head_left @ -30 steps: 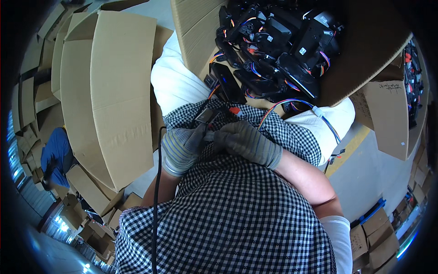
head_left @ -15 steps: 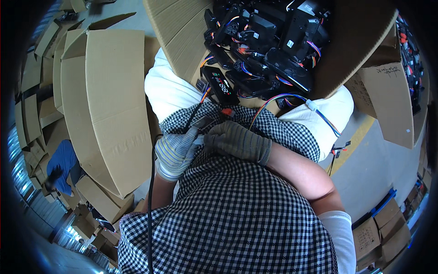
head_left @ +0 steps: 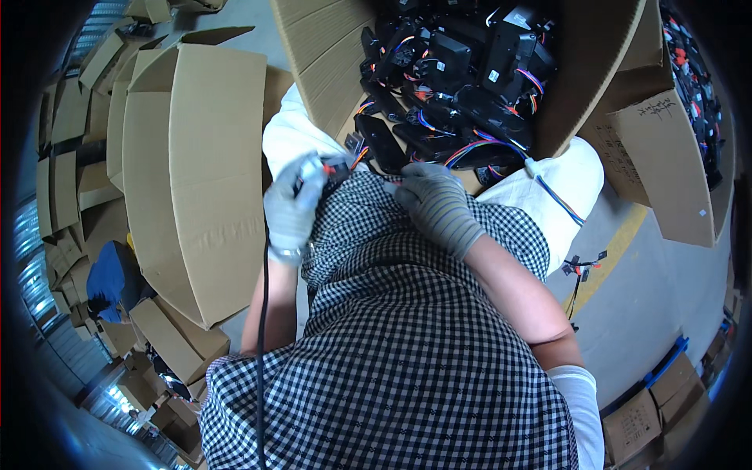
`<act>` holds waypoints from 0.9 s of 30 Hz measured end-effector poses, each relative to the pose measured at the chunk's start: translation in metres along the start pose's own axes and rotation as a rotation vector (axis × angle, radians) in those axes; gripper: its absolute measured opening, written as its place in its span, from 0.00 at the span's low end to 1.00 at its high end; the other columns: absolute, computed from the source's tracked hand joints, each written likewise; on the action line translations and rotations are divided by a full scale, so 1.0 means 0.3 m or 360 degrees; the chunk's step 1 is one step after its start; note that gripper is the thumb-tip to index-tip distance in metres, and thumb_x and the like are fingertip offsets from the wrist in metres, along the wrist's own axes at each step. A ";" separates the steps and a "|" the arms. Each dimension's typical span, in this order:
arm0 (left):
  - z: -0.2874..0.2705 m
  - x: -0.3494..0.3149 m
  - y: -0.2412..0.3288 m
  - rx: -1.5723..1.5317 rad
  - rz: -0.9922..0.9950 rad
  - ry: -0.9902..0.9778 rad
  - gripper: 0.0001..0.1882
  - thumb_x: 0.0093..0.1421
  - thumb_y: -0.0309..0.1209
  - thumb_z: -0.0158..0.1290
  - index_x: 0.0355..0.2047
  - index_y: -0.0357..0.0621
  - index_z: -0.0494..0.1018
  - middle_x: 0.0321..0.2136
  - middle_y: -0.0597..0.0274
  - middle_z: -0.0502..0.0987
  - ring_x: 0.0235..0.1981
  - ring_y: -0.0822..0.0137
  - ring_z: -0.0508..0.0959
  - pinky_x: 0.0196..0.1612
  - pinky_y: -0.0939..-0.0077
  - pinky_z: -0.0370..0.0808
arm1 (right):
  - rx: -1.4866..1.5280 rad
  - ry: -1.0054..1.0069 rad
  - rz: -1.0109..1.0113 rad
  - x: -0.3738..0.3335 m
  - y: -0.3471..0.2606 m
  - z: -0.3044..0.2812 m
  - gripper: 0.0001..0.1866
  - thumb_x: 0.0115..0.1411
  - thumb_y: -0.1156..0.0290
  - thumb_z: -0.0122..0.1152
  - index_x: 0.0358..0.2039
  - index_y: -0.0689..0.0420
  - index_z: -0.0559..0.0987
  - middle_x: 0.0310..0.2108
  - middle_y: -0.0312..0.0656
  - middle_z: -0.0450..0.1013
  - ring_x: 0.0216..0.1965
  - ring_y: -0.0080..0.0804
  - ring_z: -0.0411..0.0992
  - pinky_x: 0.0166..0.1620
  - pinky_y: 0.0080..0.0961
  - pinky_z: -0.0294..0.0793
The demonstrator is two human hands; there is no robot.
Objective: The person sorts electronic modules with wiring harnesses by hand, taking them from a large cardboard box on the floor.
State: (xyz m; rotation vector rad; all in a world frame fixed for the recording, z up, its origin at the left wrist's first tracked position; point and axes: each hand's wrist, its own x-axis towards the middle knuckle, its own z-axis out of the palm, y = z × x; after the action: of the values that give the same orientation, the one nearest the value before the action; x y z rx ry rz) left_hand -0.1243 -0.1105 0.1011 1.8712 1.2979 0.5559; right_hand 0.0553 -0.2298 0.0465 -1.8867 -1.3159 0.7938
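My left hand (head_left: pixel 290 210), in a striped work glove and blurred by motion, is closed on a small cable connector with dark and red parts (head_left: pixel 335 169) at its fingertips. A black cable (head_left: pixel 263 329) runs from beside this hand down along my apron. My right hand (head_left: pixel 440 202), also gloved, has its fingers closed at the apron, with a small red connector (head_left: pixel 392 186) at their tips. Just beyond lies a black display unit (head_left: pixel 379 142), its screen dark, with coloured wires (head_left: pixel 360 157) beside it. A multicoloured wire bundle with a white connector (head_left: pixel 534 168) lies across my right thigh.
Between my knees, an open carton (head_left: pixel 325 70) holds many black display units (head_left: pixel 450 66). Another carton (head_left: pixel 666 164) of parts stands at right, open cartons (head_left: pixel 215 172) at left. Loose connectors (head_left: pixel 578 266) lie on the floor. A person in blue (head_left: pixel 113 274) is at far left.
My hands, together before, have moved apart: the left forward and left, the right forward and right. The display unit's lit red and white digits have gone dark.
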 end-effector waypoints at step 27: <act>0.184 0.080 -0.097 0.0229 0.0434 -0.1234 0.21 0.58 0.35 0.48 0.54 0.50 0.66 0.43 0.49 0.74 0.45 0.52 0.75 0.48 0.65 0.71 | 0.1902 -0.0334 0.0844 -0.056 0.026 -0.091 0.12 0.63 0.65 0.50 0.33 0.60 0.77 0.24 0.29 0.69 0.21 0.11 0.62 0.24 0.10 0.59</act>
State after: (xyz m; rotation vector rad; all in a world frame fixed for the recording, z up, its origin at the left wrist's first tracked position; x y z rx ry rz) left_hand -0.0925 -0.1024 0.0429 2.0849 0.5842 -0.1509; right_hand 0.0761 -0.2529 0.0575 -1.1264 -0.2009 1.6058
